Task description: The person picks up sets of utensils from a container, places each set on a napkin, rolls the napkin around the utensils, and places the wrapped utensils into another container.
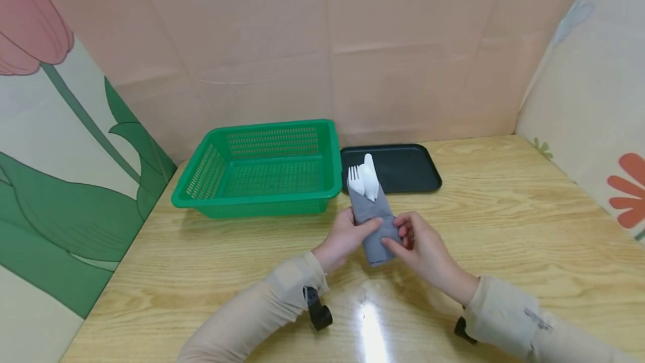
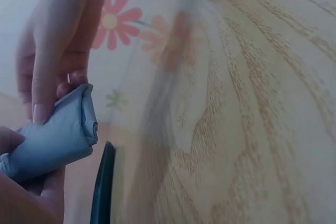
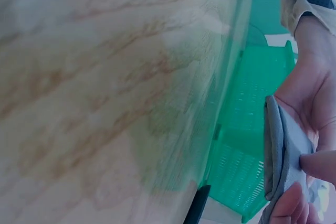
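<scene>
A grey cloth napkin (image 1: pixel 379 248) is folded into a narrow wrap, with a white fork (image 1: pixel 355 180), a white spoon (image 1: pixel 370 182) and a white knife (image 1: pixel 369 160) sticking out of its far end. My left hand (image 1: pixel 345 240) grips the wrap from its left side, thumb across the top. On the other side, my right hand (image 1: pixel 428 254) pinches the napkin's right edge between thumb and fingers. The left wrist view shows the layered end of the rolled napkin (image 2: pixel 52 142), held above the wooden table. The cutlery's lower parts are hidden inside the cloth.
A green plastic basket (image 1: pixel 267 209) with slotted sides stands at the back left of the wooden table (image 1: pixel 504 228). Beside it lies a black tray (image 1: pixel 408 167), partly overlapped by the cutlery in the head view. A pinkish sheet (image 1: pixel 428 43) hangs behind.
</scene>
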Demonstrator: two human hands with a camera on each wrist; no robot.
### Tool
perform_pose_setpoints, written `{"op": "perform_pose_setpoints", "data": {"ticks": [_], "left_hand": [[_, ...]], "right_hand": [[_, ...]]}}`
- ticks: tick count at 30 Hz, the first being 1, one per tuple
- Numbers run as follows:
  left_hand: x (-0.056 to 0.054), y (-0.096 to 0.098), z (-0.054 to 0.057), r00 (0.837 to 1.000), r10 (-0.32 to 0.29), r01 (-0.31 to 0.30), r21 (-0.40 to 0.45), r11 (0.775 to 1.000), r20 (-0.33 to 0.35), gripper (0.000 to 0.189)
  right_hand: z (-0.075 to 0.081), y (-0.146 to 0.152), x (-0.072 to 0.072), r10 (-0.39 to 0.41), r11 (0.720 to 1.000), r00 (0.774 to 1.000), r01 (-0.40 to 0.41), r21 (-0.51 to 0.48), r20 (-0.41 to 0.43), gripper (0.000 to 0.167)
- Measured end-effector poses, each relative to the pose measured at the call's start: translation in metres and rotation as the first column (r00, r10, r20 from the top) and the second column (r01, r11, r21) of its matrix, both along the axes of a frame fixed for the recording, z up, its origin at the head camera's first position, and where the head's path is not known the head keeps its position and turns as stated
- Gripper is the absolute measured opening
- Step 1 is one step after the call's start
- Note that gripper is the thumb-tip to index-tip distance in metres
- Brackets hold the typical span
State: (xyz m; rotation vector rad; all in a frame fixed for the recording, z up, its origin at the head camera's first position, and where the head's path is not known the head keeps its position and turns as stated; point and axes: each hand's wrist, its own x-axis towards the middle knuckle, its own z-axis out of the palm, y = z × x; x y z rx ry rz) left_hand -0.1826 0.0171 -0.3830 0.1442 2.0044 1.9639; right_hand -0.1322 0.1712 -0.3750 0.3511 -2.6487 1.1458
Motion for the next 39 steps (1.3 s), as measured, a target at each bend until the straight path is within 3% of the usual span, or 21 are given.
{"op": "perform_pose_setpoints", "data": {"ticks": [4, 10, 27, 35, 39], "left_hand": [[-0.001, 0.000, 0.000, 1.000, 0.003, -0.002, 0.008, 1.000, -0.011, 0.036], [-0.001, 0.000, 0.001, 1.000, 0.009, -0.009, 0.003, 1.000, -0.010, 0.036], [0.000, 0.000, 0.003, 1.000, 0.001, 0.000, 0.048, 0.999, -0.016, 0.034], [-0.001, -0.001, 0.002, 1.000, -0.015, 0.016, 0.043, 0.999, -0.011, 0.034], [-0.001, -0.002, 0.003, 0.999, -0.032, 0.033, 0.043, 0.999, -0.011, 0.033]], "right_hand": [[0.000, 0.000, -0.001, -0.026, 0.999, 0.999, 0.026, -0.034, -0.018, 0.030], [-0.001, 0.002, -0.003, -0.051, 0.998, 0.998, 0.053, -0.034, 0.041, 0.031], [-0.001, 0.003, -0.003, -0.053, 0.998, 0.995, 0.056, -0.036, 0.080, 0.029], [-0.003, 0.007, -0.007, 0.004, 0.996, 0.987, 0.011, -0.090, 0.160, 0.026], [-0.004, 0.011, -0.009, 0.052, 0.990, 0.966, -0.016, -0.141, 0.253, 0.031]]}}
